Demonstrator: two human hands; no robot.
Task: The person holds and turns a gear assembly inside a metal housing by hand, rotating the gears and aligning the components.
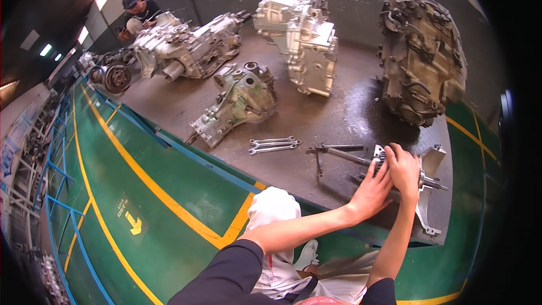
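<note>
At the right end of the metal bench lies a gear shaft [435, 183], its long thin end reaching left and its stepped end sticking out right. My right hand [403, 170] curls over the gears in its middle, fingers bent down around them. Beside it, my left hand [372, 193] rests with fingers stretched out against the toothed gear [380, 158]. The palms and hands hide much of the gears. A pale metal bracket-like casting [431, 164] stands by the shaft's right end. Dark thin rods [320, 161] lie left of the shaft.
Several wrenches [274, 148] lie left of the rods. A greenish gearbox housing [248, 99], a silver gearbox [311, 51], a large dark transmission [420, 62] and another transmission [192, 48] stand on the bench [350, 118]. Another person [138, 14] is at the far left end.
</note>
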